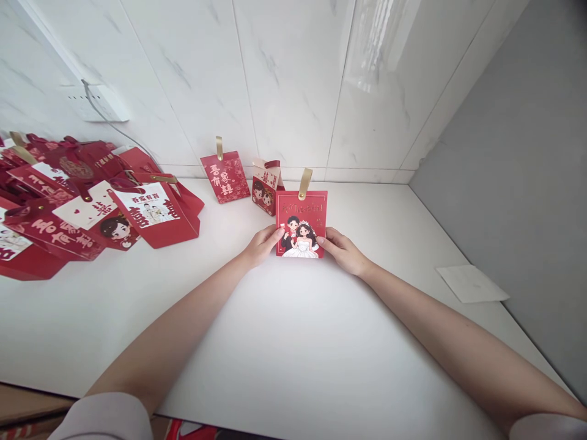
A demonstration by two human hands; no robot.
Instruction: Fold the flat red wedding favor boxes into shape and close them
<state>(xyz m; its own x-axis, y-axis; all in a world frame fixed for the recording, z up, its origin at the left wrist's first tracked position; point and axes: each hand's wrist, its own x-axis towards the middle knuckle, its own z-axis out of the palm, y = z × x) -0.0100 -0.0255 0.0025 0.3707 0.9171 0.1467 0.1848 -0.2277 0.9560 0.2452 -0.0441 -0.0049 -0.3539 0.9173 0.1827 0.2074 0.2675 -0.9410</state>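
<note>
A red gift box (300, 211) with a cartoon bride and groom and a gold ribbon loop is upright between my hands, near the middle of the white table. My left hand (266, 244) grips its left edge, thumb on the front. On the right edge my right hand (343, 249) holds it the same way. The fingers behind the box are hidden. Just behind it to the left stands a small box (265, 190) with two cartoon faces and a dark red ribbon. Farther left, a red box (225, 177) with white characters and a gold loop leans back slightly.
Many red and white gift boxes (156, 214) lie piled at the left of the white table (293, 354). A white paper (472, 283) rests at the right edge. Behind are a tiled wall, a socket (94, 102) and a grey cable (117, 129).
</note>
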